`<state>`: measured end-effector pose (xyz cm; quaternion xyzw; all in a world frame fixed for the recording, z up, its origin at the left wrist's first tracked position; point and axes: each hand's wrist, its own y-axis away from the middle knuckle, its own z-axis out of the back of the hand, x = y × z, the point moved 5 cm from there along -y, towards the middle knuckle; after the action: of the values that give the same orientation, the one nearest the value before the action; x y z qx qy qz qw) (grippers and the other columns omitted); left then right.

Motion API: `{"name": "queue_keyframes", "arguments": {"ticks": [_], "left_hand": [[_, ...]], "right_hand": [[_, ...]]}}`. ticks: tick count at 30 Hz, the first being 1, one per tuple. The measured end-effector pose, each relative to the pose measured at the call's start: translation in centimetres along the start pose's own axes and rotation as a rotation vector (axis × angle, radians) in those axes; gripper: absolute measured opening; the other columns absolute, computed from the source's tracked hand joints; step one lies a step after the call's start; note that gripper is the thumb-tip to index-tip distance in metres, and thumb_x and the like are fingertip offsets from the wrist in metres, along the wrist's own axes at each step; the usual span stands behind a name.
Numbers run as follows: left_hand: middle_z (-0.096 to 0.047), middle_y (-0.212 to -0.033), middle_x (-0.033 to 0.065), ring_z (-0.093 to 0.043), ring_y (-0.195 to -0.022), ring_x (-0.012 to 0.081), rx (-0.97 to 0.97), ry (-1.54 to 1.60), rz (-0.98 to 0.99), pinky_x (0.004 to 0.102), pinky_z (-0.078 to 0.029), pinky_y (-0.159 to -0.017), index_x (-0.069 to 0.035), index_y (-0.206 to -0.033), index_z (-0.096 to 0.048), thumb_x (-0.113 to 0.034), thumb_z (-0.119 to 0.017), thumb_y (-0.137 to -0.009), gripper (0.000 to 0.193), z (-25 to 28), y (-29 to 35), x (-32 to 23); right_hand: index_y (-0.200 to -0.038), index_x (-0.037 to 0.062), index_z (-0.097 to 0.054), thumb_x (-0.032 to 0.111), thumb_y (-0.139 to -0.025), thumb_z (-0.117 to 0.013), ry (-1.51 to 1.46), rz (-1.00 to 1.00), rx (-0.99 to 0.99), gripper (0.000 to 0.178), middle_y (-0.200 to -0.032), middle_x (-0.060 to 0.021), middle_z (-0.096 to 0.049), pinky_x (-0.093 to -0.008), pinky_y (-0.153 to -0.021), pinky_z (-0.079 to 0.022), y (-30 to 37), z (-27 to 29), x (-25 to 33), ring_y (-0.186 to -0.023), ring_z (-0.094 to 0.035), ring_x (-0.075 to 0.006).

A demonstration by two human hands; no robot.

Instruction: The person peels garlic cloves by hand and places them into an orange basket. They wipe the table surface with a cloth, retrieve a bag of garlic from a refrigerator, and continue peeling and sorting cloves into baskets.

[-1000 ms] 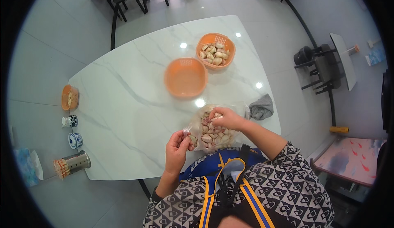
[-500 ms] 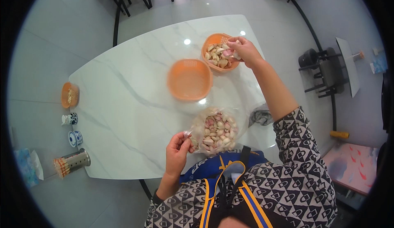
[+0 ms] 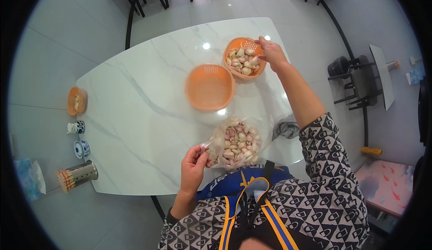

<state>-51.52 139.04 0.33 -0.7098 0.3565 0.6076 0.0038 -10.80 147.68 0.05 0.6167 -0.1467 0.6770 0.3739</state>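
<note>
Your right hand (image 3: 272, 54) spread over the far orange basket's (image 3: 241, 41) right rim, apparently empty, though fingertips blend with cloves. Left hand (image 3: 193, 162) pinching plastic bag (image 3: 216, 143). Garlic (image 3: 241, 142) in both. Likely step: releasing cloves; next move calls for keeping the bag mouth open.

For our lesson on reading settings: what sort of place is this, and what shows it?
Probably an eatery's dining room: a metal holder of what look like chopsticks by the marbled table, and other tables with black chairs.
</note>
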Motion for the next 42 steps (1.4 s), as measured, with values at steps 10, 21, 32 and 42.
{"name": "queue_keyframes", "arguments": {"ticks": [10, 21, 32, 42], "left_hand": [[-0.058, -0.077, 0.0044, -0.054, -0.064, 0.0091, 0.003, -0.019, -0.057, 0.0218, -0.045, -0.062, 0.004, -0.106, -0.054, -0.004, -0.051, -0.091, 0.017, -0.4, 0.5, -0.3], [-0.056, -0.074, 0.0045, -0.052, -0.060, 0.0101, -0.138, -0.023, -0.145, 0.0231, -0.045, -0.058, 0.003, -0.104, -0.055, -0.006, -0.051, -0.090, 0.017, -1.4, 3.1, -0.2], [-0.057, -0.071, 0.0048, -0.051, -0.060, 0.0093, -0.125, -0.070, -0.350, 0.0221, -0.042, -0.056, 0.002, -0.101, -0.056, -0.005, -0.053, -0.090, 0.013, -4.9, 6.4, -4.4], [-0.059, -0.072, 0.0049, -0.052, -0.059, 0.0101, -0.197, -0.038, -0.278, 0.0220, -0.043, -0.056, 0.002, -0.096, -0.058, -0.006, -0.056, -0.088, 0.012, -1.6, 4.1, -0.6]], "right_hand": [[-0.098, -0.0017, -0.063, 0.028, -0.096, -0.043, -0.330, 0.006, 0.215, 0.036, -0.097, -0.0101, -0.063, -0.0283, -0.083, -0.049, 6.3, 0.7, 3.2, -0.089, -0.060, -0.0158], [-0.121, 0.0135, -0.056, 0.023, -0.068, -0.071, 0.982, 0.791, 1.017, 0.055, -0.122, -0.0129, -0.052, -0.0415, -0.094, -0.041, 24.4, -10.8, -8.7, -0.117, -0.047, -0.0285], [-0.129, 0.0124, -0.044, 0.033, -0.064, -0.076, 0.961, 0.592, 0.925, 0.075, -0.127, -0.0171, -0.044, -0.0463, -0.095, -0.041, 25.8, -10.4, -12.7, -0.121, -0.040, -0.0357], [-0.133, 0.0149, -0.040, 0.023, -0.063, -0.072, 0.868, 0.968, 0.688, 0.077, -0.128, -0.0193, -0.042, -0.0450, -0.098, -0.037, 25.3, -11.0, -14.7, -0.119, -0.042, -0.0372]]}}
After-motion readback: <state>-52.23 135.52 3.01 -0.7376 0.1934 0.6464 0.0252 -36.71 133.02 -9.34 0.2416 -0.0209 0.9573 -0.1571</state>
